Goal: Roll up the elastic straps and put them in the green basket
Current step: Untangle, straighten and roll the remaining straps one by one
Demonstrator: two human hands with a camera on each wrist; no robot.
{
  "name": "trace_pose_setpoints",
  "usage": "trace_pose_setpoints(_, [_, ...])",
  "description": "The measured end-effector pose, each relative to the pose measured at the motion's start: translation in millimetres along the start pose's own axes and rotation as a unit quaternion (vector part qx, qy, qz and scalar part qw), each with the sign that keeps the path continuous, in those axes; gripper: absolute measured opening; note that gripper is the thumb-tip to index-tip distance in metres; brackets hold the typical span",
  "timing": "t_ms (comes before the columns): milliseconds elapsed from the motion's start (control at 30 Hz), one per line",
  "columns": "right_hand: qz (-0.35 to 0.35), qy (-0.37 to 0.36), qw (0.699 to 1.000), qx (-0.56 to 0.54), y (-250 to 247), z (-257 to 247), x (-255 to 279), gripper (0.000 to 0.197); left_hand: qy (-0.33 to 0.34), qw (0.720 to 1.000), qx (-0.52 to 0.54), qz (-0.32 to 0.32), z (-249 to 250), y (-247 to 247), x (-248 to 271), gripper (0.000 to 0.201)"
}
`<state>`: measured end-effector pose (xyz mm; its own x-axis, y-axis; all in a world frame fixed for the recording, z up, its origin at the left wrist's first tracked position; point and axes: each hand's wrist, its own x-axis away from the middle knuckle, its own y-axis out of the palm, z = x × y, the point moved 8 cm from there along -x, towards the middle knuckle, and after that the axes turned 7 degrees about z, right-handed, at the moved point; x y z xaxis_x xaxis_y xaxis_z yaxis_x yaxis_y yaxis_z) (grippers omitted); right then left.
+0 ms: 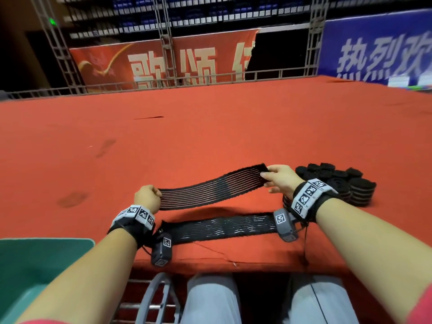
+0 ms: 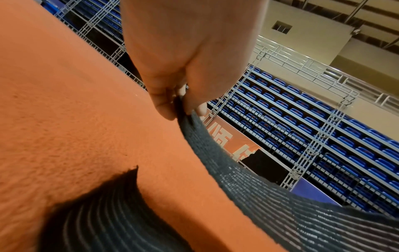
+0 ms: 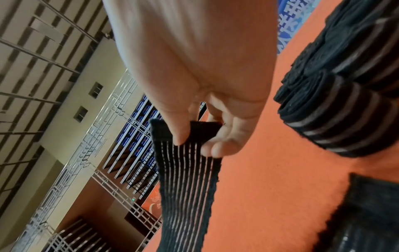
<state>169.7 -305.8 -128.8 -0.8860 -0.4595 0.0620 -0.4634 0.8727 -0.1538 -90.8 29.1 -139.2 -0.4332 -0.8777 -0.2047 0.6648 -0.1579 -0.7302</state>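
A black elastic strap with thin pale stripes hangs stretched in the air between my two hands, just above the red table. My left hand pinches its left end between thumb and fingers. My right hand pinches its plain black right end. A second strap lies flat on the table below, near the front edge. The green basket sits at the lower left, beside the table's edge.
A pile of rolled black straps stands on the table just right of my right hand. Metal railings and banners run along the far edge. My knees and a grey metal frame are below the front edge.
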Motion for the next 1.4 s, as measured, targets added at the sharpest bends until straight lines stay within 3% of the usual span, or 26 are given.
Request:
trace_pose_setpoints(200, [0.054, -0.026, 0.992, 0.108, -31, 13, 30, 0.018, -0.005, 0.998, 0.043, -0.034, -5, -1, 30, 0.016])
trace_pose_setpoints(267, [0.066, -0.032, 0.99, 0.122, -38, 19, 38, 0.024, -0.002, 0.998, 0.045, -0.048, -9, 3, 36, 0.021])
trace_pose_setpoints(433, [0.096, -0.039, 0.983, 0.15, -49, 30, 49, 0.01, 0.01, 0.997, 0.056, -0.053, -14, 10, 52, 0.03])
trace_pose_setpoints(533, [0.114, -0.031, 0.976, 0.185, -54, 38, 47, 0.031, -0.002, 0.996, 0.065, -0.063, -20, 19, 55, 0.031])
trace_pose_setpoints(733, [0.087, -0.051, 0.974, 0.203, -47, 65, 35, 0.017, -0.024, 0.993, 0.08, -0.083, -31, 41, 54, 0.028])
trace_pose_setpoints(900, [0.081, -0.02, 0.973, 0.217, -43, 98, 25, 0.013, -0.024, 0.995, 0.047, -0.079, -42, 52, 52, 0.023])
trace_pose_setpoints(1133, [0.039, -0.017, 0.972, 0.233, -36, 115, 19, 0.02, -0.017, 0.997, -0.003, -0.078, -50, 56, 51, 0.026])
trace_pose_setpoints(1400, [0.02, -0.034, 0.962, 0.27, -32, 115, 15, 0.021, -0.036, 0.997, 0.011, -0.062, -48, 47, 58, 0.024])
